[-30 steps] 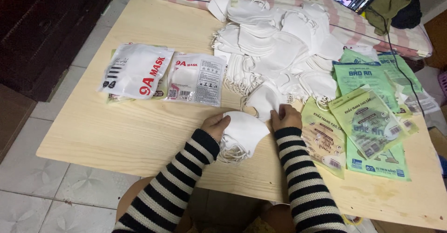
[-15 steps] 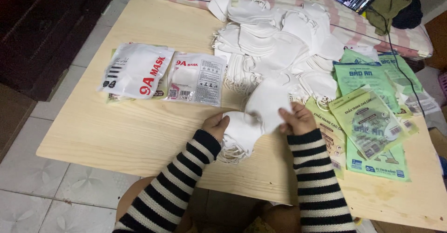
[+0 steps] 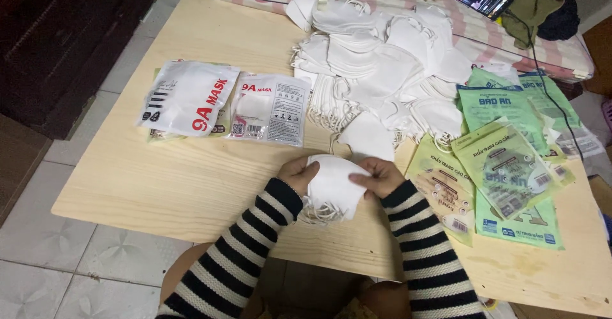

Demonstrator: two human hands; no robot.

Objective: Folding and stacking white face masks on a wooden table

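Both hands, left hand and right hand, clamped a white mask stack near the loose mask pile, squaring it; bagging seemed next.

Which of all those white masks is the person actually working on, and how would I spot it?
Start at the pale wooden table and go to its near edge, where two striped sleeves meet. The small stack of white masks sits there, pinched between the left hand and right hand. Unlike the big heap of loose masks farther back, it lies alone, gripped from both sides.
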